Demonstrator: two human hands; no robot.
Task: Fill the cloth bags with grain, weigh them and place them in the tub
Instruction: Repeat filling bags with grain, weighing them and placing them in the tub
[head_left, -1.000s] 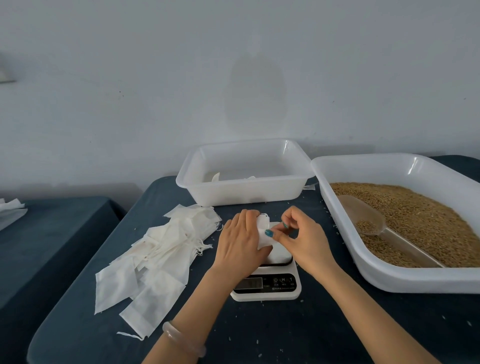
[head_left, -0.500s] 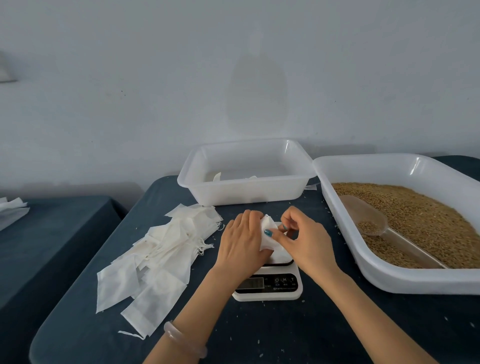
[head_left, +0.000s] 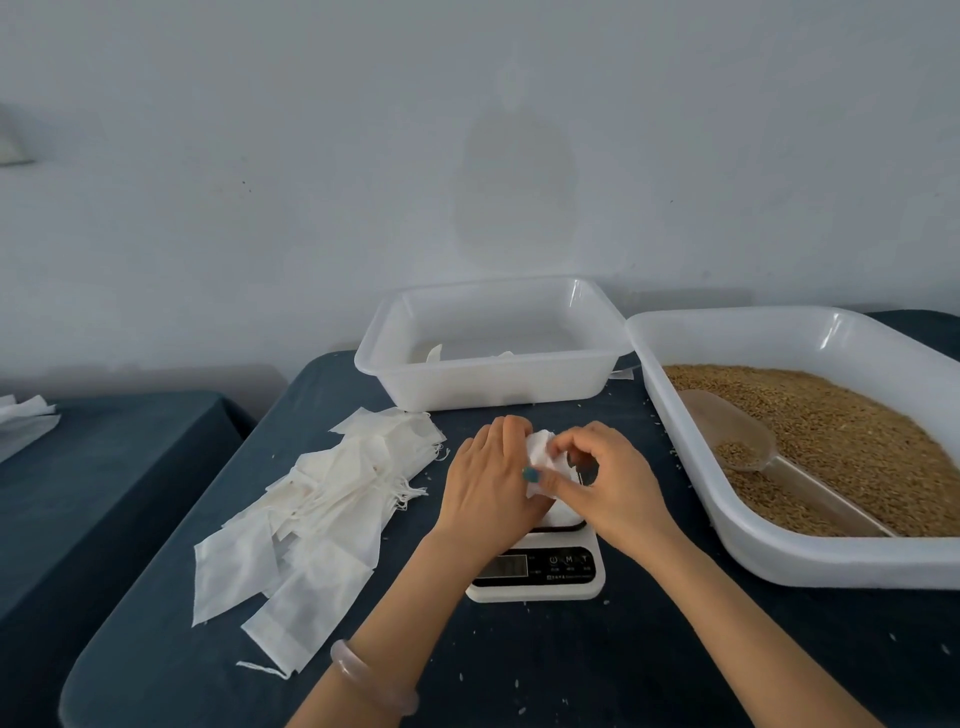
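A small white cloth bag (head_left: 541, 457) sits on the white digital scale (head_left: 540, 569) at the table's middle. My left hand (head_left: 485, 483) grips the bag from the left. My right hand (head_left: 605, 480) pinches its top from the right, fingers curled. Most of the bag is hidden between the two hands. A pile of flat empty cloth bags (head_left: 311, 509) lies to the left. The big white tub of grain (head_left: 779, 556) stands at the right with a translucent scoop (head_left: 737, 441) lying in the grain. A smaller white tub (head_left: 493, 387) stands behind the scale.
The smaller tub shows a few white bags at its bottom. Loose grains dot the dark blue tablecloth (head_left: 571, 665). A second dark table (head_left: 104, 467) with white cloth on it stands at the left. A pale wall runs close behind.
Both hands have stayed on the bag over the scale. The right hand's fingers have curled in tighter at the bag's top, and the bag looks more bunched.
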